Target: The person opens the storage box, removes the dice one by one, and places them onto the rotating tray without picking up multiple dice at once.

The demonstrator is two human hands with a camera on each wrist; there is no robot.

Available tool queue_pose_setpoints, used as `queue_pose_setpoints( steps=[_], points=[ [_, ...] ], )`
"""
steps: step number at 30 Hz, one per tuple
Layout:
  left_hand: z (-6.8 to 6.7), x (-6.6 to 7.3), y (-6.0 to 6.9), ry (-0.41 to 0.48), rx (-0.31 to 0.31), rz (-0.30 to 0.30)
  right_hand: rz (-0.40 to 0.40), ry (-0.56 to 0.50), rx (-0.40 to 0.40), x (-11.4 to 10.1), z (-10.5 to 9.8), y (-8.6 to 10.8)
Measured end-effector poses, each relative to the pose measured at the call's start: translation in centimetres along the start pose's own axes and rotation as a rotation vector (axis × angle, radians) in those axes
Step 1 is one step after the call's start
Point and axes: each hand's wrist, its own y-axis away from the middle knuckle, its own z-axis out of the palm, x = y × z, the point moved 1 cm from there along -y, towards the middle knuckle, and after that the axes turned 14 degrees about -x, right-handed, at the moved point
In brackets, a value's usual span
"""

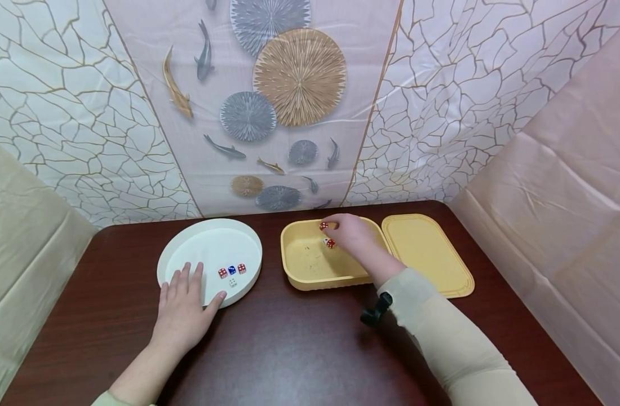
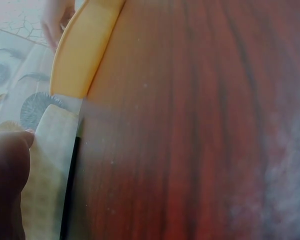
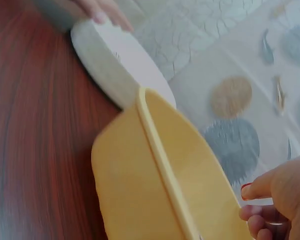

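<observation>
My right hand point(image 1: 354, 234) is over the yellow box point(image 1: 302, 279), pinching a red die point(image 1: 323, 225) between thumb and finger. Below it, a white die point(image 1: 326, 241) and a red die point(image 1: 331, 243) lie on the box's floor. To the left is a round white tray point(image 1: 188, 237) holding a blue die point(image 1: 232, 270), two red dice point(image 1: 222, 273) and a white die point(image 1: 233, 283). My left hand point(image 1: 183, 313) lies with spread, straight fingers across the tray's near rim, holding nothing. Only its thumb point(image 2: 10, 155) side shows in the left wrist view.
A yellow lid point(image 1: 432, 254) lies flat on the dark wood table point(image 1: 269, 349), right against the box. Patterned cloth point(image 1: 300, 163) hangs behind the table's back edge. A black strap point(image 1: 376, 310) hangs at the right sleeve.
</observation>
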Motion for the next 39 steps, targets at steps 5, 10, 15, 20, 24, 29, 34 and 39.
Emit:
queue_pose_setpoints(
  steps=[5,10,15,20,24,29,34,39],
  points=[
    [0.0,-0.1,0.1,0.0,-0.005,-0.005,-0.075,-0.066,0.015,-2.5,1.0,-0.4],
    [0.1,-0.2,0.2,0.006,-0.008,-0.009,-0.142,-0.172,-0.019,-5.2,2.4,-1.1],
    [0.1,-0.2,0.2,0.006,-0.009,-0.01,-0.168,-0.278,-0.086,-7.6,3.5,-1.5],
    [0.1,-0.2,0.2,0.0,-0.012,-0.012,-0.189,-0.351,-0.147,-9.4,4.4,-1.7],
    [0.1,-0.3,0.1,-0.004,-0.011,-0.013,-0.191,-0.39,-0.174,-10.4,5.2,-1.9],
    [0.1,-0.3,0.0,-0.006,-0.018,-0.014,-0.182,-0.396,-0.195,-11.5,6.1,-2.0],
    [0.0,-0.2,-0.1,-0.013,-0.014,-0.018,-0.189,-0.347,-0.214,-12.3,6.9,-2.5],
    [0.0,-0.2,-0.1,-0.011,-0.01,-0.015,-0.176,-0.21,-0.21,-13.0,7.8,-3.4]
  ],
)
